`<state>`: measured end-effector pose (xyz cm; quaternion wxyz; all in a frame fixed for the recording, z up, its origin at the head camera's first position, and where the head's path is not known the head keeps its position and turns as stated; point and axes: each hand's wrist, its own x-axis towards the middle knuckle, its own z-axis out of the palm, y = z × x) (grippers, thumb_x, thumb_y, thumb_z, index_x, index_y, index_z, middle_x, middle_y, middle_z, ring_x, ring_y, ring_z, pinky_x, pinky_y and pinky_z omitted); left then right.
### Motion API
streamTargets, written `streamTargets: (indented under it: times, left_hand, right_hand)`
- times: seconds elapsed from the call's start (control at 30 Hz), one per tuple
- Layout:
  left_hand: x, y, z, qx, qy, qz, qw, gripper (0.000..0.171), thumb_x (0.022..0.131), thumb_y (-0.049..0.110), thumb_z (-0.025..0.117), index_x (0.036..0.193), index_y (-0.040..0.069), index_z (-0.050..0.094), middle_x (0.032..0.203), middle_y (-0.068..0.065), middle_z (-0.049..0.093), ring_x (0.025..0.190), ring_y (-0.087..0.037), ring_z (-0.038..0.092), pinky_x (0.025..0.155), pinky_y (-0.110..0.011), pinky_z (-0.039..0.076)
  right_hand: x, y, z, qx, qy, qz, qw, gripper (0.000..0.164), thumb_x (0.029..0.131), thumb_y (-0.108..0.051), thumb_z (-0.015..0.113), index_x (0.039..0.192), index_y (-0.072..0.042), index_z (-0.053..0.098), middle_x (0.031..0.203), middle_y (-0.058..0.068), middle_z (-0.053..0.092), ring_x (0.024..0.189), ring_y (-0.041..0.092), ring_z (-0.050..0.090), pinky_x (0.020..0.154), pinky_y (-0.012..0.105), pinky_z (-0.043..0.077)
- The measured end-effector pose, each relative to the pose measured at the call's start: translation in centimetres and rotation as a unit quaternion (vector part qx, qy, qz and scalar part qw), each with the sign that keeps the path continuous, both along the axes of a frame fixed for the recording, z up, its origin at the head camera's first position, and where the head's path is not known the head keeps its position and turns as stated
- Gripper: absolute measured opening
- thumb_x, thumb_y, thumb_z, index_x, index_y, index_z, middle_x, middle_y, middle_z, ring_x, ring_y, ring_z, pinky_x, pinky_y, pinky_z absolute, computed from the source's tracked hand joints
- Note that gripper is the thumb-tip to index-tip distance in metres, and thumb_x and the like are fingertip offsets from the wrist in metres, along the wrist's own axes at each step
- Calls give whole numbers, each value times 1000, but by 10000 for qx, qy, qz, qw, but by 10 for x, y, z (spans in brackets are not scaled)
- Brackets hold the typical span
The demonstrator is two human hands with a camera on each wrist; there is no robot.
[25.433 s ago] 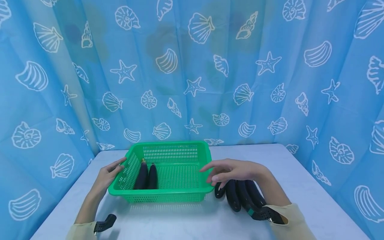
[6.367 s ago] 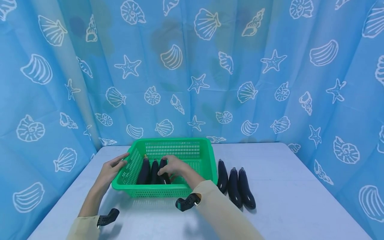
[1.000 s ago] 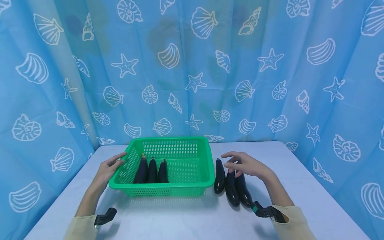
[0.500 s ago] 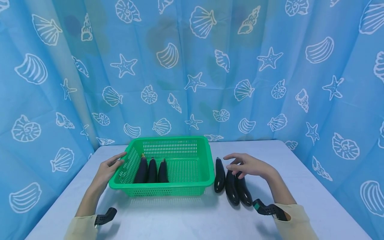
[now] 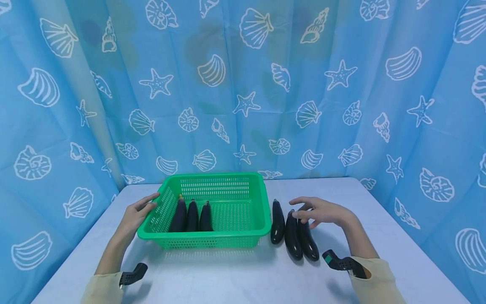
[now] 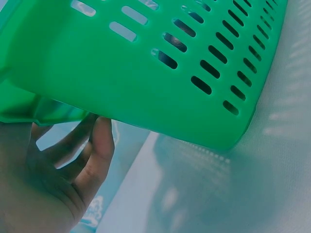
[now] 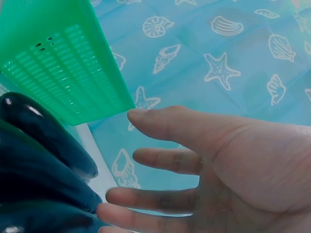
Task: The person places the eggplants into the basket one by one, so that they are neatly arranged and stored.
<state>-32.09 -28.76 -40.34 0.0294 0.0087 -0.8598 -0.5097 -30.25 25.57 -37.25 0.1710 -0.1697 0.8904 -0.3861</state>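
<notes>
A green plastic basket (image 5: 212,234) stands on the table with three eggplants in it: a left eggplant (image 5: 178,217), a middle one and a right eggplant (image 5: 206,217). My left hand (image 5: 136,213) grips the basket's left rim; in the left wrist view its fingers (image 6: 99,145) curl beneath the rim. Right of the basket lie three more dark, glossy eggplants: the nearest eggplant (image 5: 278,223), a middle eggplant (image 5: 292,238) and an outer eggplant (image 5: 308,245). My right hand (image 5: 320,211) hovers over the tops of the outer two, fingers spread and holding nothing.
A white cloth covers the table (image 5: 212,278). Behind and at both sides hangs a blue curtain (image 5: 243,126) with white shell and starfish prints. A black wrist camera (image 5: 133,275) sits at the left sleeve, another camera (image 5: 343,264) at the right one.
A third eggplant has joined the two in the basket since the oldest frame. In the last second my right hand has drifted slightly right over the loose eggplants. My left hand stays put.
</notes>
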Motion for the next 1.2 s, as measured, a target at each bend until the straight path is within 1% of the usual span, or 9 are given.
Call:
streamTargets:
  times: [0.17, 0.27, 0.5, 0.67, 0.87, 1.2]
  left_hand:
    - [0, 1, 0, 9, -25, 28, 10000, 59, 102, 46, 46, 152, 17, 38, 160, -18, 28, 146, -42, 28, 117, -60, 27]
    - [0, 1, 0, 32, -41, 42, 10000, 58, 102, 46, 46, 152, 18, 37, 160, -18, 28, 146, -42, 29, 117, -60, 27]
    - [1, 2, 0, 76, -97, 92, 9999, 60, 101, 48, 46, 152, 18, 37, 160, -19, 29, 144, -42, 32, 117, -58, 30]
    - [1, 3, 0, 93, -112, 108, 9998, 60, 101, 48, 46, 152, 18, 38, 159, -20, 31, 143, -41, 35, 115, -57, 32]
    - [0, 3, 0, 108, -69, 115, 9999, 60, 101, 47, 46, 152, 17, 38, 158, -20, 32, 143, -41, 35, 116, -57, 33]
    - [0, 3, 0, 79, -72, 114, 9999, 60, 101, 47, 46, 152, 17, 38, 158, -21, 31, 142, -42, 36, 115, -57, 33]
  right_hand:
    - [0, 3, -2, 47, -26, -148, 9999, 62, 94, -41, 62, 145, -9, 44, 126, 19, 62, 102, 27, 61, 78, 39, 61]
    - [0, 4, -2, 87, -50, -211, 9997, 64, 94, -42, 63, 145, -9, 43, 127, 20, 61, 104, 28, 61, 78, 40, 61]
    - [1, 4, -5, 254, -135, -506, 9983, 64, 93, -40, 64, 145, -7, 43, 132, 23, 58, 108, 30, 62, 78, 41, 61]
    - [1, 6, -8, 355, -144, -634, 9973, 69, 92, -41, 66, 145, -5, 42, 130, 24, 59, 103, 29, 63, 77, 42, 61]
    - [1, 7, -10, 439, -155, -806, 9957, 72, 91, -41, 68, 146, -3, 41, 126, 23, 60, 96, 26, 63, 74, 40, 62]
    - [3, 7, -11, 502, -324, -993, 9933, 73, 90, -40, 69, 146, -4, 40, 125, 23, 60, 92, 26, 63, 74, 40, 62]
